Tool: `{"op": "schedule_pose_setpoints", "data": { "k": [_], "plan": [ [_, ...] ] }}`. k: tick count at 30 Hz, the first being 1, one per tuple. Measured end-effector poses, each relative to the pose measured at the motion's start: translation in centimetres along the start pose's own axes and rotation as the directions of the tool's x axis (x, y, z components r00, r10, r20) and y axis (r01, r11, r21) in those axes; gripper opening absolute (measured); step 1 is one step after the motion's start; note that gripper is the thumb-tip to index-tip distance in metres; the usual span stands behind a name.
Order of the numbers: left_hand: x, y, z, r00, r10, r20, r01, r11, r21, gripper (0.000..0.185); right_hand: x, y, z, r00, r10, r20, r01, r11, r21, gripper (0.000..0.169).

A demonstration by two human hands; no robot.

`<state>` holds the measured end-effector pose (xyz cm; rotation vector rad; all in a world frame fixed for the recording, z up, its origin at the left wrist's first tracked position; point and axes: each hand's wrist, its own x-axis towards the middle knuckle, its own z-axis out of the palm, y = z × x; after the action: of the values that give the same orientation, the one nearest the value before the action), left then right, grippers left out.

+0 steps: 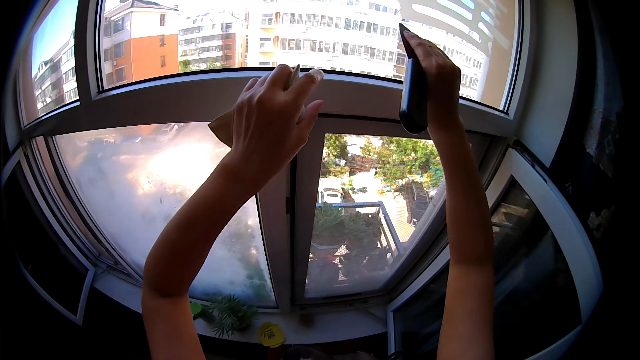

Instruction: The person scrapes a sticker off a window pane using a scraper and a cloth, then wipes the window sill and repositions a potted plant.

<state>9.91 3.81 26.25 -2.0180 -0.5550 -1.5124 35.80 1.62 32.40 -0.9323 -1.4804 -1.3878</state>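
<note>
My left hand [275,105] is raised to the horizontal window bar [170,91], with a thin tan cloth or sheet [223,128] under its palm and a fold of it showing between the fingers. Further right, my right hand [437,72] grips a dark tool with a rounded black handle [414,102] and a flat pointed end, perhaps a squeegee or scraper. The tool is in front of the upper window pane [320,25], its pointed end up against the view of the buildings. Grey patterned patches lie across the top of that pane.
Below the bar are a hazy lower left pane [150,200] and a screened lower right window [375,220]. An open white-framed sash [555,225] juts in at the right. On the sill [340,327] stand a spiky green potted plant [230,314] and a yellow item [271,334].
</note>
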Motion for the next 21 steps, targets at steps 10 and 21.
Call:
{"op": "schedule_pose_setpoints", "data": {
  "k": [10, 21],
  "plan": [
    [3.8, 2.1, 4.1, 0.999, -0.009, -0.048, 0.003, 0.991, -0.133, 0.024, 1.2, 0.3, -0.4, 0.999, 0.012, 0.048, -0.008, 0.997, -0.082, 0.028],
    [6.2, 3.0, 6.1, 0.996, -0.048, -0.078, 0.031, 0.980, -0.198, 0.026, 0.6, 0.2, 0.4, 0.999, -0.051, 0.012, 0.052, 0.988, -0.143, 0.028]
  ]
}}
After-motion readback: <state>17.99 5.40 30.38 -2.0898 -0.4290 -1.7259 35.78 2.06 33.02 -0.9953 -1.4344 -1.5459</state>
